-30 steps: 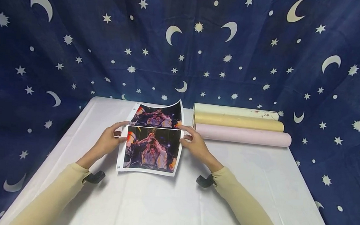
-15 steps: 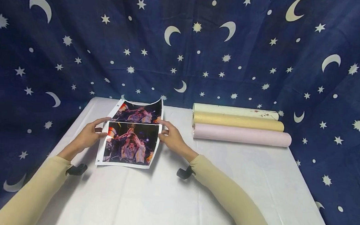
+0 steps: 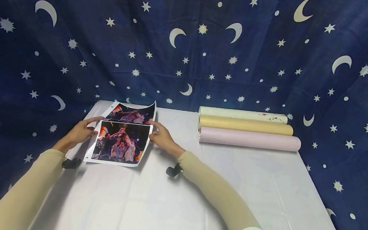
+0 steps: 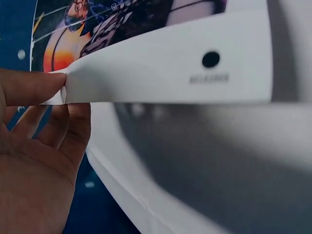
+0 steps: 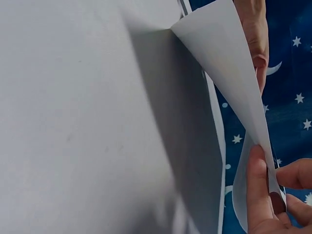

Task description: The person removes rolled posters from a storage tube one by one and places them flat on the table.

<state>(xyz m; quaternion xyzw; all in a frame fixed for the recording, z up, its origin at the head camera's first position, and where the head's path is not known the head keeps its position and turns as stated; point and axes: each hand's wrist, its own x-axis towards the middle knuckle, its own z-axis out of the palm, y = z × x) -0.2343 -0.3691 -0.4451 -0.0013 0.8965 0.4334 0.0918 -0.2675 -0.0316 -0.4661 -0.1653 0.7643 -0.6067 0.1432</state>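
A white-edged sheet printed with two copies of a group photo (image 3: 122,144) is held at the left of the table in the head view. My left hand (image 3: 77,134) pinches its left margin; in the left wrist view the thumb (image 4: 36,87) lies over the paper's edge with fingers beneath. On the opposite side, my right hand (image 3: 163,139) grips the right edge. The right wrist view shows the sheet's blank underside (image 5: 224,58) passing between that hand's thumb and fingers. The sheet bends across its middle, its far part curving up and its near edge casting a shadow on the cloth.
Three rolls lie side by side at the back right: a white one with a floral print (image 3: 234,113), a yellow one (image 3: 246,125) and a pink one (image 3: 250,139). A dark blue star-and-moon curtain (image 3: 207,35) hangs behind the white-covered table (image 3: 165,205).
Both hands have carried the photo sheet leftward and slightly away, from mid-table to the left side. Their grip on its edges looks the same. The rolls have stayed put.
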